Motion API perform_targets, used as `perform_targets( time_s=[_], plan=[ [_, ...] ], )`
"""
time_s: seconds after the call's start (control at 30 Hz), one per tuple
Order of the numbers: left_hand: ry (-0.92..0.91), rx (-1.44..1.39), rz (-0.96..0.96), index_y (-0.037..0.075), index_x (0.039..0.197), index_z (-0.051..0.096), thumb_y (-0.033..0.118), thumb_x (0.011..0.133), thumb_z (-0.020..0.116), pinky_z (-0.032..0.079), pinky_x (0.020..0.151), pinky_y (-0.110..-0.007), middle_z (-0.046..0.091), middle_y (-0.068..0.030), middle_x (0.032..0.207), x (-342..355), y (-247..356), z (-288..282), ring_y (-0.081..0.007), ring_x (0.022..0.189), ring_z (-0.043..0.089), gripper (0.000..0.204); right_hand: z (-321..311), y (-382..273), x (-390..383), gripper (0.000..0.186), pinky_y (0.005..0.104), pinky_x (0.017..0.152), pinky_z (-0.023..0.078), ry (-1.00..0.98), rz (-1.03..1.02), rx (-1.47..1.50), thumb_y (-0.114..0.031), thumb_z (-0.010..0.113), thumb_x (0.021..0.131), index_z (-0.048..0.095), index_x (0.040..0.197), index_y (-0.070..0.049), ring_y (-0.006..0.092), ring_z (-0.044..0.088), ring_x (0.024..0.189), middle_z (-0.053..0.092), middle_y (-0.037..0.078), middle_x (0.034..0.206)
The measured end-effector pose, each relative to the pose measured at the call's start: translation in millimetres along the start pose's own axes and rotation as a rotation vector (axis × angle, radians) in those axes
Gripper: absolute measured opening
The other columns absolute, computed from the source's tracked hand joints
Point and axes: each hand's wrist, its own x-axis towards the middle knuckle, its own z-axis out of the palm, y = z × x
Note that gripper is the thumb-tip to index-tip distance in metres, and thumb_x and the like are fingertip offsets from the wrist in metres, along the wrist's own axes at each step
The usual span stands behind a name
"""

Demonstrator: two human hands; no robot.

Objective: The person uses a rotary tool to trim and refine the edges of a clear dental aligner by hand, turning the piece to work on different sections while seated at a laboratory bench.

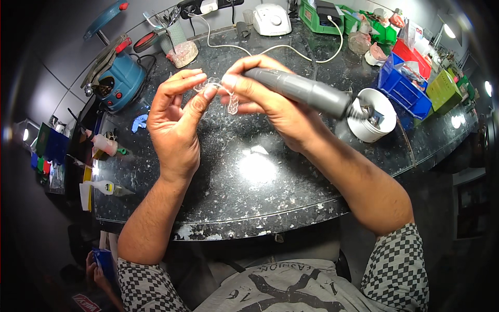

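My left hand holds a clear, moulded dental tray between thumb and fingertips, above the bench. My right hand grips a dark grey rotary handpiece, angled with its corded end toward the lower right and its front end at the tray, beside my left thumb. The handpiece's tip is too hidden by my fingers to make out, as is whether my right fingers also touch the tray. A white round tub with small dark items stands right of the handpiece.
Speckled black bench; blue machine at left; blue glove-like scrap; bottles. At back: tool cup, white control box, cables. Bins at right. Another person's hand holds something blue at lower left.
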Motion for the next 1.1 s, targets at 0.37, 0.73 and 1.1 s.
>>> perform_targets(
  time_s=[0.37, 0.73, 1.1],
  plan=[
    [-0.007, -0.262, -0.475, -0.001, 0.112, 0.062, 0.019, 0.096, 0.063, 0.057, 0.068, -0.027, 0.069, -0.0115, 0.100, 6, 9, -6, -0.0157, 0.078, 0.068, 0.025, -8, 4, 2, 0.028, 0.0240, 0.072, 0.053, 0.011, -0.146, -0.077, -0.011, 0.072, 0.090, 0.059, 0.114, -0.006, 0.0114, 0.066, 0.083, 0.067, 0.005, 0.091],
    [-0.160, -0.763, -0.788, -0.002, 0.118, 0.057, 0.014, 0.097, 0.058, 0.058, 0.085, -0.028, 0.066, -0.0236, 0.115, 9, 7, -16, -0.0258, 0.100, 0.069, 0.026, -8, 4, 7, 0.028, 0.0237, 0.074, 0.052, 0.177, -0.305, -0.191, -0.017, 0.069, 0.093, 0.062, 0.116, -0.005, 0.0110, 0.065, 0.082, 0.069, 0.008, 0.096],
    [-0.147, -0.888, -0.749, -0.006, 0.137, 0.047, 0.013, 0.098, 0.056, 0.059, 0.089, -0.029, 0.064, -0.0244, 0.120, 7, 8, -16, -0.0273, 0.108, 0.067, 0.044, -4, -2, -5, 0.028, 0.0353, 0.098, 0.048, 0.088, -0.688, -0.559, -0.003, 0.071, 0.082, 0.057, 0.106, -0.003, 0.0184, 0.065, 0.101, 0.064, 0.010, 0.101]
  ],
)
